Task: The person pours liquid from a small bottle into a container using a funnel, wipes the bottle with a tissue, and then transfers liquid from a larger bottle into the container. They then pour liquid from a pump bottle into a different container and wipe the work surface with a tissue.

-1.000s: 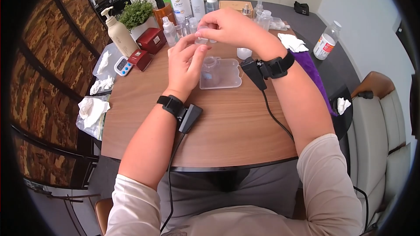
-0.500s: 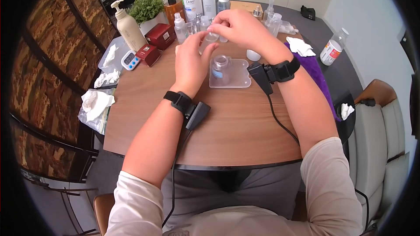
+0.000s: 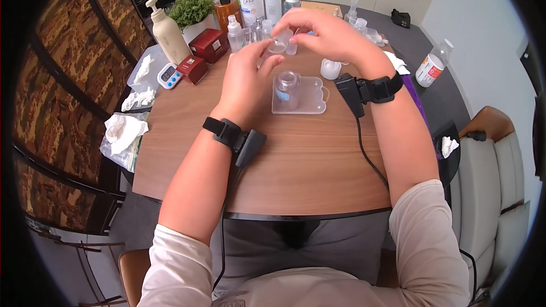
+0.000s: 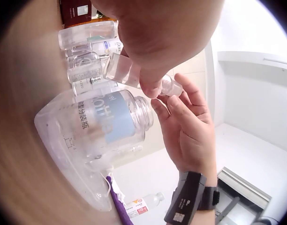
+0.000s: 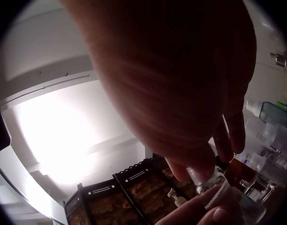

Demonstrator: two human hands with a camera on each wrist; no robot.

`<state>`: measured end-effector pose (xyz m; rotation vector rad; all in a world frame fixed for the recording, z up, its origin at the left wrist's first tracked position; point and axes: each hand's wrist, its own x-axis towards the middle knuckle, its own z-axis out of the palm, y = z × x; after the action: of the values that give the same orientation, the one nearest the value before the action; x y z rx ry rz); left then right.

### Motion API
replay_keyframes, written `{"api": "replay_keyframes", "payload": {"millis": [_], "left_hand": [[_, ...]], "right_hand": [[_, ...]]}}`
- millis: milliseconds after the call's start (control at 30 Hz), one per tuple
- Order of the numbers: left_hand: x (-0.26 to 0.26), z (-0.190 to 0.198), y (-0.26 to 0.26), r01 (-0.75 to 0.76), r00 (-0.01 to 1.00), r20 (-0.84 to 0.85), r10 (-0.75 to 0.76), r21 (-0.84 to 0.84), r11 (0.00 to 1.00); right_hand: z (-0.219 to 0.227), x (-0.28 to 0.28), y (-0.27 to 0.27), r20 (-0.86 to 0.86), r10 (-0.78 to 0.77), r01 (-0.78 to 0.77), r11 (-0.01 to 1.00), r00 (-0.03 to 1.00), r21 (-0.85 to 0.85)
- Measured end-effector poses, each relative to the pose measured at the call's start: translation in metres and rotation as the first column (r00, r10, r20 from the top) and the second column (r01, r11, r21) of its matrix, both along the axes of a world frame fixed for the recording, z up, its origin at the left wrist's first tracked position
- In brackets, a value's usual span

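My left hand (image 3: 244, 74) grips a small clear bottle (image 4: 122, 70), which lies nearly level in the left wrist view. At the bottle's top end, the fingers and thumb of my right hand (image 3: 324, 34) pinch a clear cap-like piece (image 4: 170, 86). Both hands meet above the table, and in the head view they hide much of the bottle. Below them an open, wide-necked clear bottle (image 3: 286, 90) with a blue label stands on a frosted translucent tray (image 3: 313, 102). A small whitish round container (image 3: 330, 69) sits beside the tray, near my right wrist.
Pump bottles, including a Dove bottle (image 3: 248, 3), line the back with several small clear bottles. Dark red boxes (image 3: 209, 45), a timer (image 3: 169, 76) and crumpled tissues (image 3: 138, 100) are at the left. A labelled clear bottle (image 3: 434, 65) stands on the right beyond a purple cloth (image 3: 414, 99).
The head view has shifted, so the table things sit farther right. My right hand has drawn slightly right, its thumb and fingers farther apart, and the clear piece between them shows more.
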<state>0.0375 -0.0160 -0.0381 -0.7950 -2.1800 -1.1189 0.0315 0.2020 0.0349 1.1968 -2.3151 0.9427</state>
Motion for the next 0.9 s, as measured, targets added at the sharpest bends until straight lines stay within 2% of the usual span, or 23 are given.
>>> {"api": "replay_keyframes", "payload": {"millis": [33,100,133,267,333,367,433,467,500,533,567,633,667,733,767,833,867,900], "left_hand": [[0.002,0.002,-0.001,-0.002,1.0,0.005,0.002,-0.001,1.0],[0.004,0.004,-0.001,-0.024,1.0,0.004,0.024,-0.035,0.999],[0.004,0.003,-0.001,-0.024,1.0,0.007,0.024,-0.037,0.999],[-0.001,-0.003,-0.001,0.0,1.0,-0.021,-0.001,-0.043,0.999],[-0.003,-0.007,0.0,-0.005,0.999,-0.035,0.003,-0.066,0.998],[-0.003,-0.007,0.0,0.011,1.0,-0.011,-0.012,-0.061,0.998],[-0.004,-0.005,0.0,0.025,1.0,0.007,-0.025,-0.051,0.998],[-0.003,-0.006,0.0,-0.002,1.0,-0.031,-0.001,-0.077,0.997],[-0.003,-0.007,0.0,-0.03,0.997,-0.068,0.023,-0.102,0.994],[-0.005,-0.009,0.0,-0.031,0.997,-0.073,0.024,-0.1,0.995],[-0.005,-0.008,0.0,-0.028,0.999,-0.046,0.024,-0.093,0.995],[-0.004,-0.01,-0.001,-0.026,1.0,-0.015,0.025,-0.089,0.996],[0.0,-0.007,0.0,-0.006,1.0,0.016,0.007,-0.063,0.998],[0.001,-0.005,0.002,0.019,0.999,0.047,-0.017,-0.041,0.999],[-0.001,-0.008,0.002,0.007,1.0,0.024,-0.006,-0.053,0.999],[-0.005,-0.011,0.002,-0.003,1.0,-0.002,0.003,-0.065,0.998],[-0.005,-0.012,0.002,-0.008,1.0,-0.01,0.007,-0.051,0.999],[-0.005,-0.013,0.003,-0.012,1.0,-0.016,0.011,-0.038,0.999]], "right_hand": [[-0.005,0.001,0.001,0.005,0.002,-0.002,1.0,1.0,-0.001],[0.009,0.023,-0.011,0.108,-0.27,0.277,0.959,0.957,-0.061],[0.018,0.02,-0.009,0.226,-0.324,0.322,0.946,0.919,0.046],[0.011,0.007,0.002,0.162,-0.243,0.221,0.965,0.956,0.138],[0.001,0.0,0.01,-0.04,-0.019,0.022,0.997,0.999,0.075],[0.004,0.006,0.005,-0.039,-0.019,0.022,0.997,0.999,0.075],[0.02,0.024,-0.008,0.185,-0.336,0.318,0.94,0.923,0.119],[0.021,0.021,-0.006,0.177,-0.336,0.319,0.94,0.925,0.119],[0.018,0.017,-0.002,0.141,-0.264,0.239,0.956,0.954,0.17],[0.015,0.014,0.001,0.111,-0.188,0.16,0.962,0.976,0.222],[0.013,0.016,-0.001,0.108,-0.187,0.16,0.962,0.976,0.222],[0.002,0.023,-0.008,-0.03,-0.213,0.213,0.977,0.977,0.012],[0.005,0.021,-0.009,-0.027,-0.214,0.214,0.977,0.977,0.009],[0.018,0.015,-0.009,0.219,-0.386,0.339,0.914,0.896,0.223],[0.016,0.015,-0.006,0.219,-0.389,0.343,0.913,0.895,0.22],[0.012,0.015,-0.001,0.01,-0.181,0.179,0.976,0.983,0.12],[0.011,0.018,-0.003,0.009,-0.184,0.181,0.976,0.983,0.119],[0.01,0.021,-0.007,-0.009,-0.246,0.246,0.966,0.969,0.075]]}}
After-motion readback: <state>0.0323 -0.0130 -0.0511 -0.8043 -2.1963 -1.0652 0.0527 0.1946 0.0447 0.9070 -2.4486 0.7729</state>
